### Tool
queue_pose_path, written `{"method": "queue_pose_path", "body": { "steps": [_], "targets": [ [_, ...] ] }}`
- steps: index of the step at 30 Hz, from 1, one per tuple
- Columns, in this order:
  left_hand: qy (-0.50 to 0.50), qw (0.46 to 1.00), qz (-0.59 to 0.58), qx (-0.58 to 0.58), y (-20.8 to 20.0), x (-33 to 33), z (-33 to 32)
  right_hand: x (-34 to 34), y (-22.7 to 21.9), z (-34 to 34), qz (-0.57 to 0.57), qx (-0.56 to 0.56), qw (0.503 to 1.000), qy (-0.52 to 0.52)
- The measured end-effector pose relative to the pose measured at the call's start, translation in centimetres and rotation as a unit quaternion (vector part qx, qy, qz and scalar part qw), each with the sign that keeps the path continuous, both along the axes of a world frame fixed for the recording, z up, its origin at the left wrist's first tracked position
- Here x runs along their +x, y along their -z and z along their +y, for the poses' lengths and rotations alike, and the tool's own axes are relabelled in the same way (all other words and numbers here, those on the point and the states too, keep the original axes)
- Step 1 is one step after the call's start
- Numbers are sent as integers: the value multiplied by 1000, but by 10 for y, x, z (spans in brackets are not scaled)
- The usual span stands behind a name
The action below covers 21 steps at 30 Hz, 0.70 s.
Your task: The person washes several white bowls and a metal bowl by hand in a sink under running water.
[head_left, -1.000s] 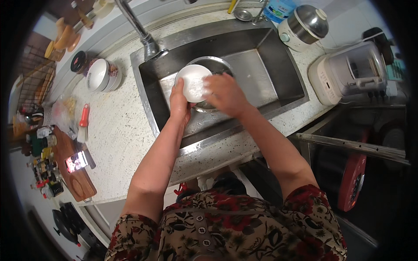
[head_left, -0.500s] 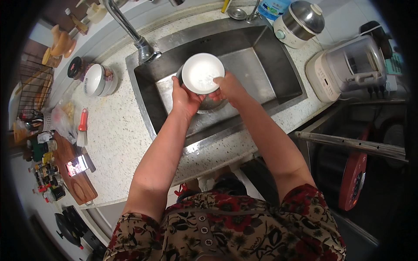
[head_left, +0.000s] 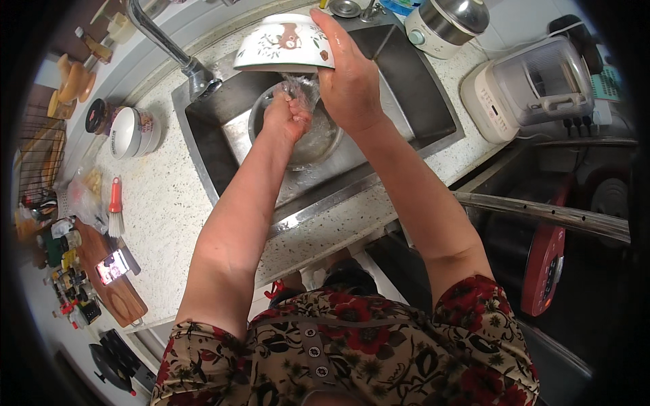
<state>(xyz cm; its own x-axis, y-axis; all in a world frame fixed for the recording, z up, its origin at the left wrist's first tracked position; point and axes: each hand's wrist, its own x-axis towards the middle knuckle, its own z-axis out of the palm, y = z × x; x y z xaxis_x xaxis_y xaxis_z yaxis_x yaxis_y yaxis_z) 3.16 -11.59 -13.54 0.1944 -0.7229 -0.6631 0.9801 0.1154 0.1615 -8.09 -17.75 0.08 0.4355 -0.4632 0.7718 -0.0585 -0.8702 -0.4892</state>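
My right hand (head_left: 352,84) grips a white bowl (head_left: 288,42) by its side, with an animal and leaf pattern on its outside. The bowl is tipped over above the far part of the sink (head_left: 420,88), its mouth facing down. Clear water (head_left: 301,89) spills beneath it. My left hand (head_left: 290,116) is under the bowl with fingers curled in, beside the falling water; whatever it may hold is hidden. Below both hands a round metal basin (head_left: 318,150) with water in it stands in the sink.
A faucet (head_left: 196,76) rises at the sink's left corner. Stacked bowls (head_left: 126,133), a red-handled brush (head_left: 116,196), a cutting board (head_left: 122,298) and a phone (head_left: 112,267) lie to the left. A small steamer (head_left: 443,30) and a cream appliance (head_left: 487,101) stand right.
The bowl has gone from upright between both hands to tipped over, raised farther away in my right hand. My left hand has left it and curled below. Water now spills out.
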Motion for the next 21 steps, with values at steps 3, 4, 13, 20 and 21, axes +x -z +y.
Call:
{"method": "queue_pose_path", "body": {
  "steps": [3,4,13,20,21],
  "targets": [
    [24,999,-42,9,-15,-9,2,-5,-24,0,-35,-45,998,-19],
    [16,997,-74,24,-24,-15,7,-7,-28,-3,-19,-49,998,-35],
    [133,957,-258,31,-27,-21,34,-7,-31,1,-14,-147,988,-50],
    [237,834,-481,128,-15,-4,67,-10,-24,13,14,-122,992,-36],
    [264,802,-522,117,-8,-1,72,-9,-21,15,19,-121,992,-34]
  ]
}}
